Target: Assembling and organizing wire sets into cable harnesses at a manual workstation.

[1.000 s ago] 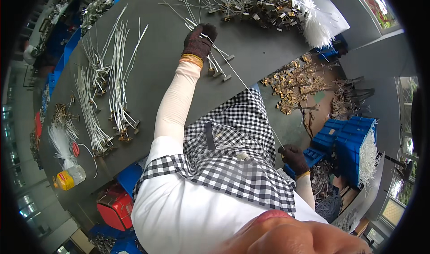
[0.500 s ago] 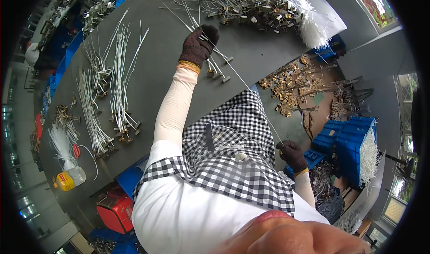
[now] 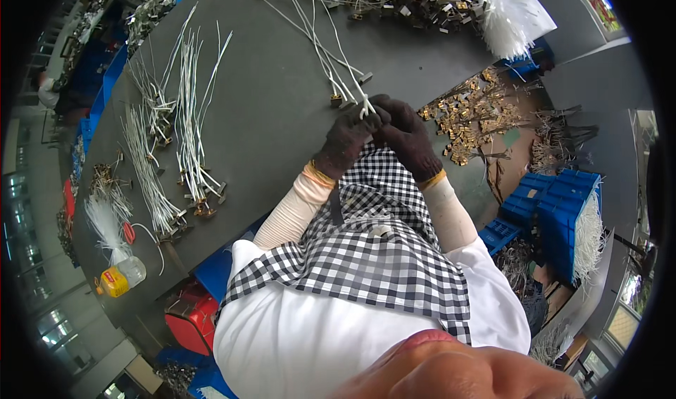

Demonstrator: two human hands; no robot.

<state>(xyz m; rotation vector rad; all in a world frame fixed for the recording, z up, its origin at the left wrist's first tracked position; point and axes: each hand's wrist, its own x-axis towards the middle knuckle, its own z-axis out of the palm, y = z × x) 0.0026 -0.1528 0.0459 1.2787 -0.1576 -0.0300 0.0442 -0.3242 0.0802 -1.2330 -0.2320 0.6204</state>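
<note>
Close together at the table's near edge, my left hand (image 3: 345, 144) and my right hand (image 3: 408, 140) wear dark knit gloves. Their fingers are closed and pressed towards each other around a white wire (image 3: 365, 106), which shows as a small bent loop above the fingertips. The end of that wire is hidden between the gloves. Just beyond my hands lie several loose white wires (image 3: 317, 43), fanning away across the table. Small metal blocks (image 3: 363, 79) sit at their near ends.
Wire bundles (image 3: 190, 117) lie on the grey table (image 3: 271, 128) at left, beside a plastic bottle (image 3: 121, 278). A large wired-parts pile (image 3: 422, 6) is at the far side. Brass-coloured parts (image 3: 473, 121) spread at right, near blue crates (image 3: 567, 219). A red box (image 3: 191, 321) stands below.
My left hand has come down from the loose wires on the table. My right hand has risen from the lower right to meet it; the long wire stretched between them now shows only as a small loop.
</note>
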